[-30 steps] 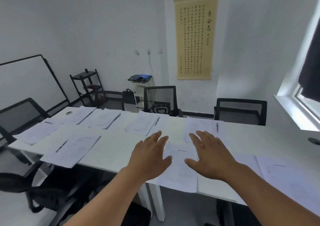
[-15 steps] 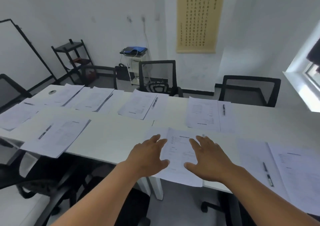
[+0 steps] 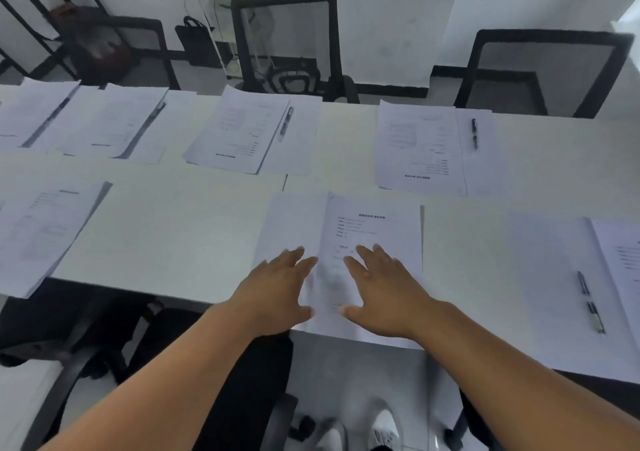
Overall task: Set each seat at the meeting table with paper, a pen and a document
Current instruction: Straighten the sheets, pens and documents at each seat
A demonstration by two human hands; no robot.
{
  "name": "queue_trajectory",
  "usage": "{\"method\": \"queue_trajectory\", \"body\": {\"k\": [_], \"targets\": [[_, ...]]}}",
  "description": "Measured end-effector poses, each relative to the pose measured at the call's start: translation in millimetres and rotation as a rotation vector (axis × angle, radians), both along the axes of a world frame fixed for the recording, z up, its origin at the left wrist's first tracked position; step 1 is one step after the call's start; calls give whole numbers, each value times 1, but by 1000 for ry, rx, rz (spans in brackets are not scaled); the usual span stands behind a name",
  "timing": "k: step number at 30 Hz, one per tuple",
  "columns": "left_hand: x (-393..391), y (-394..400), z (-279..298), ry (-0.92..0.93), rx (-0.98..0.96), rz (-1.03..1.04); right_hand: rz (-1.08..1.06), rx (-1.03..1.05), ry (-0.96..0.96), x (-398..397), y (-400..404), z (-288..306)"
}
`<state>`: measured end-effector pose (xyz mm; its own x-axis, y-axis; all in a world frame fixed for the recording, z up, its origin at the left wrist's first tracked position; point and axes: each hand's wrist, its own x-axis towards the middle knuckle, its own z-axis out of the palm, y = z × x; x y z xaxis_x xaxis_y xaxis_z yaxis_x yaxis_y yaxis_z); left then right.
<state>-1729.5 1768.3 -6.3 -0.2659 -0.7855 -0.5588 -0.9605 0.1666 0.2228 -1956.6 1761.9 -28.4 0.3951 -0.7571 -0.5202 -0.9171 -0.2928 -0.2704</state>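
I have both hands flat, fingers straight, gripping nothing: left hand (image 3: 277, 289) on the paper (image 3: 294, 222), right hand (image 3: 384, 291) on the document (image 3: 377, 229) at the tabletop's (image 3: 180, 229) near edge. Best I square them gently, palms light, so neither slides off. No pen shows here. The document's print is too blurred to read.

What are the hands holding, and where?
Nothing is gripped. The left hand and right hand lie flat with straight fingers on the lower half of the white printed document and the blank white paper sheet beside it.
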Motion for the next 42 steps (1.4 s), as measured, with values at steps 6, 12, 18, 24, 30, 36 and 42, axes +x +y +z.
{"method": "queue_trajectory", "body": {"k": [6,12,18,24,30,36,42], "targets": [[22,-34,-53,-25,-28,-86,-33,5,-4,18,-18,-48],[25,-45,-77,-21,-1,-113,-2,-9,41,17,-22,-72],[24,-50,-85,-5,3,-107,-11,-19,51,6,-18,-76],[25,-51,-84,0,15,-107,-29,8,71,-17,-12,-71],[21,-49,-82,5,28,-119,-6,41,124,-35,-11,-66],[12,-48,-79,-54,9,-220,18,52,143,-31,-15,-68],[5,-50,-76,-124,24,-314,87,57,158,-27,-18,-65]]}}
